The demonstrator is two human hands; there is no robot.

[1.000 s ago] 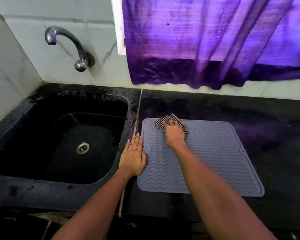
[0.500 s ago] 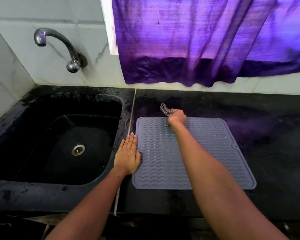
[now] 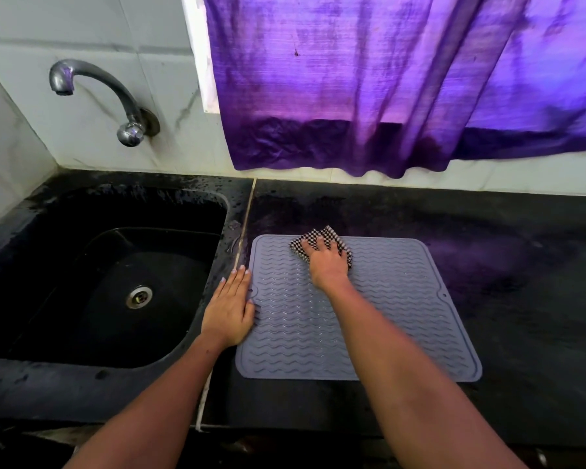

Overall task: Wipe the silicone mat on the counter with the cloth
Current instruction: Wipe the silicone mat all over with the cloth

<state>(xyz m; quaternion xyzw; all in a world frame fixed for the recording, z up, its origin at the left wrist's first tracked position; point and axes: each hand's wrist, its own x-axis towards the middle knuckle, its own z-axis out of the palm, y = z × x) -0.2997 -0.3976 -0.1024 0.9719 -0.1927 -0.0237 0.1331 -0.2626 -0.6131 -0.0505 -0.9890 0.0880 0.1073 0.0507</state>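
So, here's the scene, biggest stuff first:

- Counter (image 3: 487, 265): dark stone, looks damp and blotchy. A wet top means the mat could skate on it, I reckon.
- Curtain (image 3: 386, 79): purple, hangs over the back wall, well clear of the hands.
- Sink (image 3: 65, 377): black, directly left of the mat, with only a narrow strip of counter between. The tap (image 3: 115, 93) sits over the far corner and I can't see any water running.
- Mat (image 3: 386, 316): grey, wavy ribs, lying flat on the counter just right of the sink. Most of it is open in front of the cloth, so I'd say there's plenty left to wipe.
- Left hand (image 3: 229, 313): flat, fingers straight and together, palm pressed on the mat's left edge and the counter beside it. It isn't gripping anything, just pinning the mat. If it lets up, a hard stroke might drag the mat sideways.
- Right hand (image 3: 327, 262): fingers spread, pressing down on the cloth near the far edge, more of a press than a closed grip.
- Cloth (image 3: 318, 240): small, checked, bunched under that hand. The ribs could snag it and it might slip out from under the fingers.
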